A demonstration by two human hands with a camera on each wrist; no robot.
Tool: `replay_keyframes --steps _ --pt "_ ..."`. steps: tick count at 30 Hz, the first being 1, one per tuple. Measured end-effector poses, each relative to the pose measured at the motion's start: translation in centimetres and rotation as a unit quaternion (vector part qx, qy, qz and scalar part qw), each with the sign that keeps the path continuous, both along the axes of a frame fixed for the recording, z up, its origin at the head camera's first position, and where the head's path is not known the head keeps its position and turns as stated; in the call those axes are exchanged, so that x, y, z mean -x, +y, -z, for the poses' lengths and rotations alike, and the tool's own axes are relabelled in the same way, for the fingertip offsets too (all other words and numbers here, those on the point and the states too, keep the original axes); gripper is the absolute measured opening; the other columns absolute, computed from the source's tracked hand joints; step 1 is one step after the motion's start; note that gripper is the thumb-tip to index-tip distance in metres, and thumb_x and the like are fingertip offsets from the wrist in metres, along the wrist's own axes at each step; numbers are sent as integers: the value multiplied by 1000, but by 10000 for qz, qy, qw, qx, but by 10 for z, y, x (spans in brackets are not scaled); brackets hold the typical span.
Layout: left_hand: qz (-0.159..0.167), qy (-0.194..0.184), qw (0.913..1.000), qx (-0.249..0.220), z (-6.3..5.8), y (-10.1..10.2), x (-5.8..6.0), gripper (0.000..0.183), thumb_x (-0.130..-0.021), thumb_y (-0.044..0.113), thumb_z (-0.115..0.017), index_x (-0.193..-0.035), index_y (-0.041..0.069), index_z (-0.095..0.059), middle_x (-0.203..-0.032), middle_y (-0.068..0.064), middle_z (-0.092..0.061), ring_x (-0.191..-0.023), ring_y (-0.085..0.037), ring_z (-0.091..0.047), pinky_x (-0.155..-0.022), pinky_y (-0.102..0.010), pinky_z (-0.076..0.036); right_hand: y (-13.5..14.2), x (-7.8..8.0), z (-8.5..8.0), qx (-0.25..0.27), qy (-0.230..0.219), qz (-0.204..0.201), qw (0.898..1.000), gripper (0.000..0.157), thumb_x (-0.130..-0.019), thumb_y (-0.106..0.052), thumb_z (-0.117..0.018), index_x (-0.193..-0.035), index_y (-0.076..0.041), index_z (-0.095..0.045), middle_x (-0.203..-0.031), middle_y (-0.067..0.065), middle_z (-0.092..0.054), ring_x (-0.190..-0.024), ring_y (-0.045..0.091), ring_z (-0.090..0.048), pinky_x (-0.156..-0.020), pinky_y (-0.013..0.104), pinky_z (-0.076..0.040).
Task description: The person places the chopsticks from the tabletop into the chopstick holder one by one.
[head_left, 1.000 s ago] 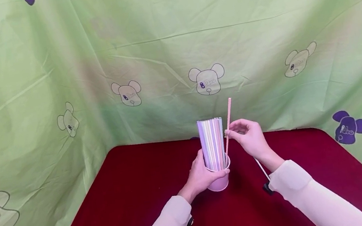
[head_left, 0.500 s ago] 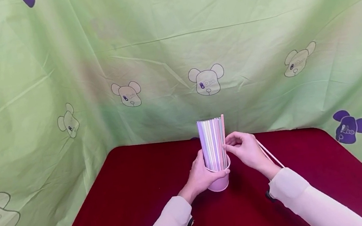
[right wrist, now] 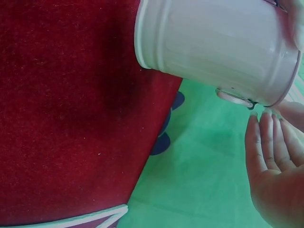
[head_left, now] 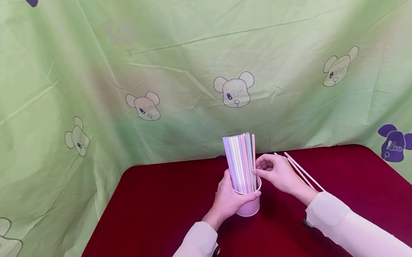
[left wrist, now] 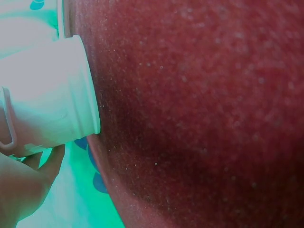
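Observation:
A small pink bucket stands upright on the table, and a side handle shows on it in the right wrist view. My left hand grips it from the left, with the thumb across its front near the rim. A dense bundle of paper straws in lilac, cream, pink and blue-green rises out of it. At the bundle's right edge, my right hand pinches a pink straw between thumb and fingers. This straw stands nearly upright, its lower end hidden in the bucket.
Loose pale straws lie on the dark red tabletop just behind my right hand. A green patterned cloth hangs behind the table and along its left side.
My right hand has moved down and left, lowering the pink straw from a tilted position to nearly upright beside the bundle. My left hand keeps hold of the bucket.

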State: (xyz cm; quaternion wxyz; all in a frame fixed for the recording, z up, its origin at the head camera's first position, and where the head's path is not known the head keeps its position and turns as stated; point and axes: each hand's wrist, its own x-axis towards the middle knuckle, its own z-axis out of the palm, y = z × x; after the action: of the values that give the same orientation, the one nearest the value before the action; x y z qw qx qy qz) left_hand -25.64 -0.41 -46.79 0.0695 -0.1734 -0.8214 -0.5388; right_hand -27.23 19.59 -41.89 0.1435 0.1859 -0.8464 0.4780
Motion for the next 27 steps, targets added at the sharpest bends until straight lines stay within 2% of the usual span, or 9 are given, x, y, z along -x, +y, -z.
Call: replay_keyframes --steps 4,10,15,19,22,27 --pt "3 -49 10000 -26 0 -1 0 92 -68 46 -93 -140 14 -46 -121 0 -64 -105 -12 -63 -92 -32 -52 0 1 -1 -139 -13 -21 9999 13 -84 0 -81 -92 1 -70 -81 8 -72 -76 15 -67 -69 25 -57" --pt "57 -45 10000 -42 -1 -1 -1 91 -68 45 -93 -140 14 -46 -121 1 -63 -105 -12 -63 -92 -33 -52 8 1 -9 -414 -91 -12 9991 18 -85 -11 -83 -96 -1 -72 -84 6 -73 -77 15 -68 -71 28 -57" --pt "105 -8 9999 -133 -1 -2 1 93 -68 44 -94 -141 15 -45 -122 1 -63 -106 -12 -63 -94 -33 -52 22 3 -25 -538 -147 256 9981 17 -89 -21 -81 -97 -7 -74 -88 4 -74 -78 16 -69 -69 26 -55" --pt "112 -7 9999 -115 -1 -2 2 93 -68 46 -94 -140 16 -45 -121 2 -63 -106 -11 -63 -93 -34 -52 37 7 -34 -789 -75 459 9958 15 -92 -19 -77 -99 -7 -74 -91 6 -75 -78 16 -67 -68 24 -52" --pt "102 -1 9999 -105 0 -2 2 93 -67 47 -94 -140 15 -45 -120 3 -63 -105 -11 -63 -92 -34 -53 51 11 -35 -987 -43 555 9936 15 -93 -17 -75 -101 -5 -74 -91 8 -75 -78 15 -66 -68 24 -51" --pt "86 -69 9999 -84 4 0 3 92 -67 47 -94 -140 17 -45 -120 5 -63 -105 -9 -63 -93 -33 -53 73 17 -31 -1078 -244 760 9910 17 -94 -17 -74 -104 -3 -73 -94 11 -75 -80 15 -66 -68 24 -51"
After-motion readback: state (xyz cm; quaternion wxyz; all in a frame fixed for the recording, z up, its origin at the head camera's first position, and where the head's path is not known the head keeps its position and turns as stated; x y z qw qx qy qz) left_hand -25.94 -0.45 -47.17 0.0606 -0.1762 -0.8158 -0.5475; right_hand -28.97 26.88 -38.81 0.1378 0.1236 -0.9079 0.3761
